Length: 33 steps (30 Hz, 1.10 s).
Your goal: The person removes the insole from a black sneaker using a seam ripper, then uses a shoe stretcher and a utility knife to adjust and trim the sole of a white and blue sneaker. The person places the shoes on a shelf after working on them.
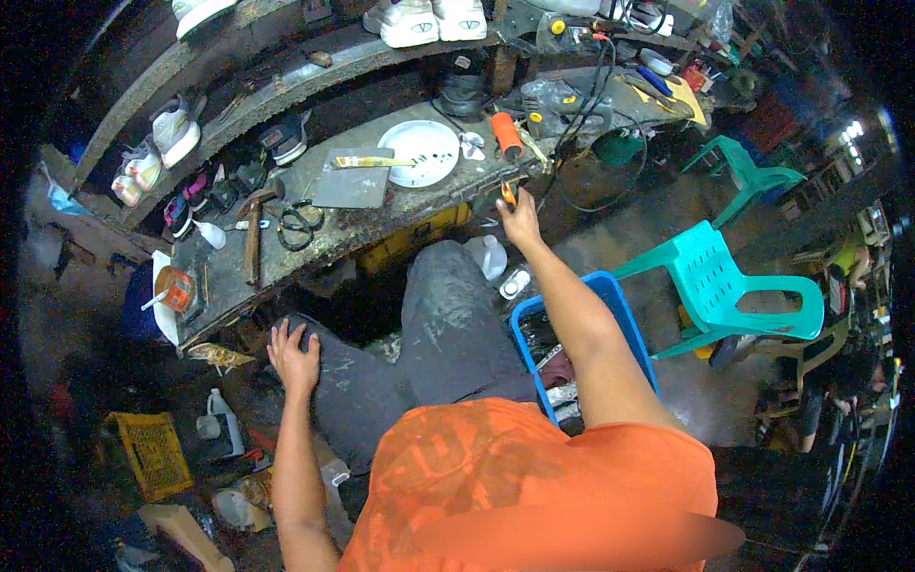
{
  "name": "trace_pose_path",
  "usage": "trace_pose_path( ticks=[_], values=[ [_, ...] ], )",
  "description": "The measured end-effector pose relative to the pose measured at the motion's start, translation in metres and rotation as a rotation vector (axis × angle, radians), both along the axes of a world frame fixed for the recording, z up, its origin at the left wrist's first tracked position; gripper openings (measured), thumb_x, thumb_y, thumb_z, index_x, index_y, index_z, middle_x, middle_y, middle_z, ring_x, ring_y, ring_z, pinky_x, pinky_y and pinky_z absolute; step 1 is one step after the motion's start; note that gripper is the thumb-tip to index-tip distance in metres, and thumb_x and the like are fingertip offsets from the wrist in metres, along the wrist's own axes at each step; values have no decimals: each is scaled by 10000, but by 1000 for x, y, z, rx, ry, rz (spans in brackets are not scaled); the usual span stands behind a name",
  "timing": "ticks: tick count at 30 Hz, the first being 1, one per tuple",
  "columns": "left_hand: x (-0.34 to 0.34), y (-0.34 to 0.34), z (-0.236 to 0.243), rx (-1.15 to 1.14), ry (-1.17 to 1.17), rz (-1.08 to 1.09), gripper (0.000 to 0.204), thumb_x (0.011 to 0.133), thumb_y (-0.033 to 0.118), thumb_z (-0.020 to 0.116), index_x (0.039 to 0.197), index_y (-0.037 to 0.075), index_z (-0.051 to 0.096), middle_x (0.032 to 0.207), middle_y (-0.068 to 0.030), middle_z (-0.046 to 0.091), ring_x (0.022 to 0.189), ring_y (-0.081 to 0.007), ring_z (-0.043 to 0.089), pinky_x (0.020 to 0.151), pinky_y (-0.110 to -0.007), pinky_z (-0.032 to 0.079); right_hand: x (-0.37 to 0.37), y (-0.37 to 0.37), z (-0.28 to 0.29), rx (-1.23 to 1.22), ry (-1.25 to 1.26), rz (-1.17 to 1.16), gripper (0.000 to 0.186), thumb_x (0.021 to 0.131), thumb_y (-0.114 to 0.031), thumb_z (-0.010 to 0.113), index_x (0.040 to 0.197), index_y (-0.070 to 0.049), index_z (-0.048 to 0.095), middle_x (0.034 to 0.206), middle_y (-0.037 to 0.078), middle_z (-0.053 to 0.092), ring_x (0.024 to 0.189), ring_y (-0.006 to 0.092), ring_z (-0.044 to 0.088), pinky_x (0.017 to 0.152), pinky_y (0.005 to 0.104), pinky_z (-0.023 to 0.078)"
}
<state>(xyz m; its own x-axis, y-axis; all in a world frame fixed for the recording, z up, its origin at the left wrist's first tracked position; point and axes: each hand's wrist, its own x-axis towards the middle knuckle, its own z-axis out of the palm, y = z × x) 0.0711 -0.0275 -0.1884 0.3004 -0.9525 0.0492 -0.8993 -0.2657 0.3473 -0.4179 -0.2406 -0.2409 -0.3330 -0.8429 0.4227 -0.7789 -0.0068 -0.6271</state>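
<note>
My right hand (518,219) reaches forward to the bench's front edge, closed around a small orange-handled hand tool (509,194). Fingers hide part of the tool, so its exact kind is unclear. Just beyond it stands an orange cylinder with a dark end (506,133). My left hand (294,357) lies on my left knee, its fingers spread and holding nothing. On the bench, a white plate (425,164) carries small dark pieces. Left of the plate is a grey flat slab (351,187) with a yellowish strip (374,162) across it. Farther left lie black-handled scissors (298,227) and a hammer (254,243).
Shoes (412,21) line the shelves above the bench (329,255). A blue basket (603,277) holding items stands beneath my right arm. Green plastic chairs (710,276) are at the right. A yellow crate (151,454) sits at the lower left. Cables (583,124) hang over the bench's right part.
</note>
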Motion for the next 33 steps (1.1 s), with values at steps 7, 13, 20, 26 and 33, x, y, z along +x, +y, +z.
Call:
trace_pose_path(
  ticks=[7, 13, 20, 26, 33],
  values=[
    [11, 3, -5, -12, -1, 32, 409, 902, 342, 691, 1245, 119, 714, 1546, -115, 473, 1498, -343, 313, 1230, -547, 181, -12, 29, -14, 137, -72, 14, 430, 976, -326, 645, 1241, -24, 493, 1030, 288, 668, 997, 514, 636, 861, 551, 491],
    [6, -1, -7, -48, 2, -27, 372, 900, 330, 696, 1203, 115, 728, 1533, -115, 488, 1487, -344, 332, 1227, -543, 190, -36, 119, 14, -14, -16, 102, 468, 954, -378, 694, 1204, -17, 531, 1056, 268, 653, 1010, 476, 636, 873, 508, 498],
    [4, -6, -11, -85, 6, -46, 375, 879, 352, 710, 1185, 135, 737, 1513, -118, 507, 1478, -348, 345, 1223, -548, 197, -40, 122, 112, 526, 288, 39, 497, 863, -482, 718, 1088, -44, 651, 1004, 230, 708, 989, 421, 686, 839, 539, 528],
    [10, 3, -11, -129, 73, 11, 365, 871, 349, 710, 1176, 153, 749, 1507, -104, 515, 1491, -324, 325, 1238, -530, 169, -11, 30, 137, 766, 487, 164, 428, 900, -354, 660, 1180, -31, 678, 1221, 260, 675, 1126, 424, 661, 947, 496, 539],
    [13, 2, -11, -161, 154, 41, 360, 864, 357, 706, 1147, 140, 762, 1483, -107, 542, 1479, -328, 340, 1233, -536, 170, 6, 7, 69, 326, 294, 169, 495, 914, -339, 687, 1259, 8, 611, 1200, 266, 608, 1182, 433, 562, 1003, 497, 454]
  ],
)
